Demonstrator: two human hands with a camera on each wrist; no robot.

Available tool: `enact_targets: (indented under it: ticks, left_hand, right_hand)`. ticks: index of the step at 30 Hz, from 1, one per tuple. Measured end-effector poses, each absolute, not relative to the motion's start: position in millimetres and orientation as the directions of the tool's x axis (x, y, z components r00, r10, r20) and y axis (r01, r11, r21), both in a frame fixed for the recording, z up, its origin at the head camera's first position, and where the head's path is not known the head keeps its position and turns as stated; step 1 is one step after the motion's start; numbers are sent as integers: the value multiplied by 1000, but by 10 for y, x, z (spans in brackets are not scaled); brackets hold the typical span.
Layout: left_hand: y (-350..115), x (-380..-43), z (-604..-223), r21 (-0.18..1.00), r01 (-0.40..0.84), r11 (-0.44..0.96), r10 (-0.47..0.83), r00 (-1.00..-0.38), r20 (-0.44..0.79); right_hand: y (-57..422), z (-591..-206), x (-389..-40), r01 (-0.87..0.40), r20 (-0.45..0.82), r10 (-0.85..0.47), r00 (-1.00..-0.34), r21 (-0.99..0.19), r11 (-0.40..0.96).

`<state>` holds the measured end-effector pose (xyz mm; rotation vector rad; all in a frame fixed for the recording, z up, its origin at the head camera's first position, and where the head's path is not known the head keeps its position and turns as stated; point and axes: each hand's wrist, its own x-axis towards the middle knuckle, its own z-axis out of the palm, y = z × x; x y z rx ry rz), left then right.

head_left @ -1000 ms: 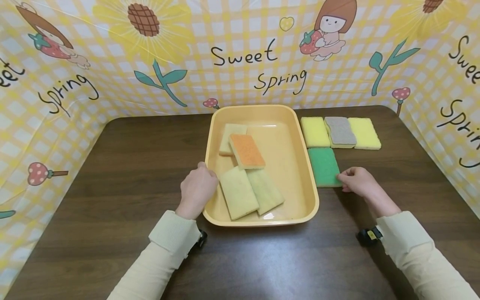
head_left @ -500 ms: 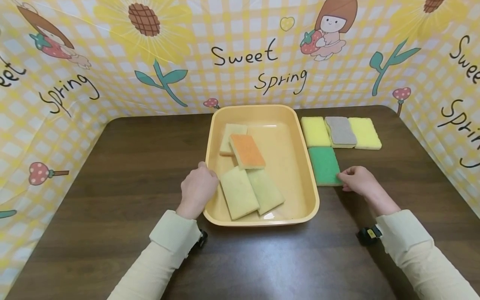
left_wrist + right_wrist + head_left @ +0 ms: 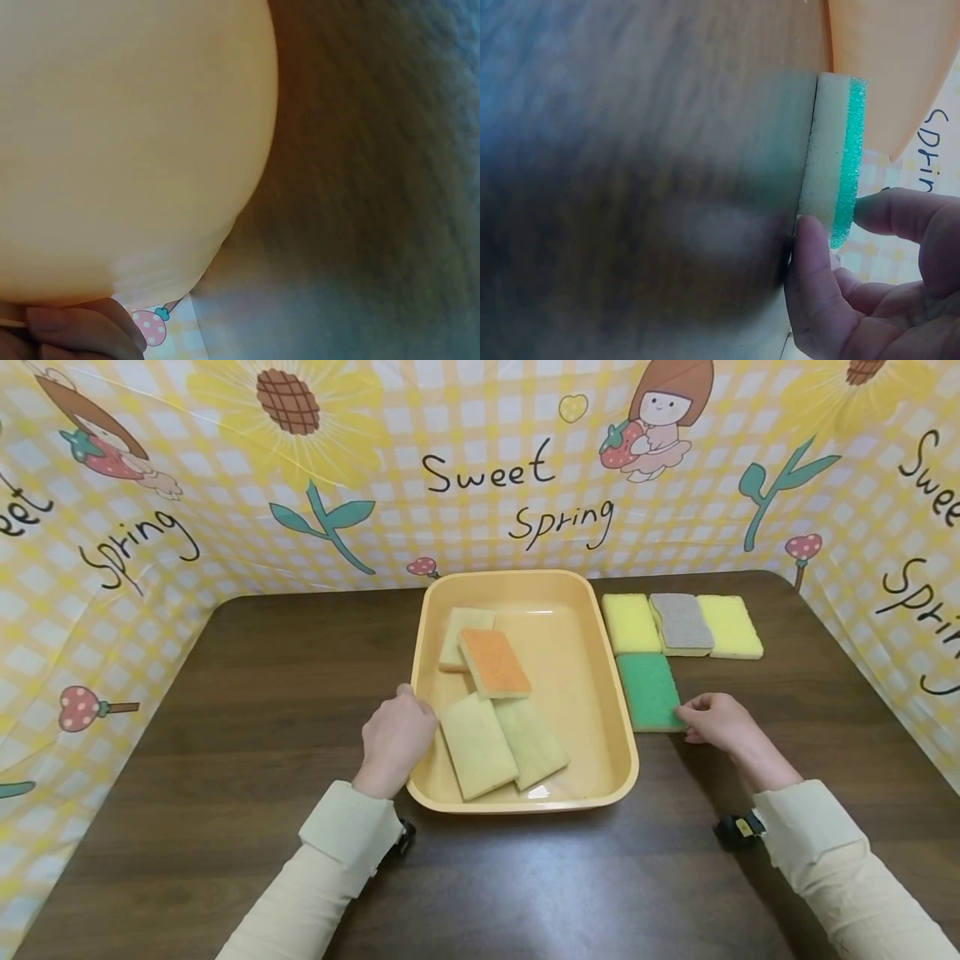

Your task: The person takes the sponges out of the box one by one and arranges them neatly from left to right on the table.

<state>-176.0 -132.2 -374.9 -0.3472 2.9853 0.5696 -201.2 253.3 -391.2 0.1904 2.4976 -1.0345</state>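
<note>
To the right of the shallow, rounded-rectangular, yellow-orange plastic tray (image 3: 577, 677), a flat rectangular sponge with a green face and a cream body (image 3: 649, 693) has been nudged slightly farther back over the last 1 second, and over the last half of it hardly any movement can be seen. Its near right corner is pinched by the right hand (image 3: 712, 720), the thumb laid on the green face and a fingertip against the cream edge. By the shift, its back edge has been brought up to the bright yellow sponge (image 3: 630, 623) just beside the tray, in the row of 3 completed by a grey-topped sponge (image 3: 681, 620) and an outer yellow sponge (image 3: 730, 627). For the work, a squaring-up of its position is suggested. At the tray's left rim, a grip is kept by the left hand (image 3: 397, 735). Inside the tray, 4 sponges are left loosely overlapped, unchanged.
</note>
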Motion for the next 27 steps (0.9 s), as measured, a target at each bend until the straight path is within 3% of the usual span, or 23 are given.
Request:
enact_targets:
  ticks: [27]
  left_hand:
    - [-1324, -1768, -3756, 357, -236, 904, -204, -971, -127]
  right_hand:
    - [2545, -3938, -2016, 286, -449, -50, -892, -648, 706]
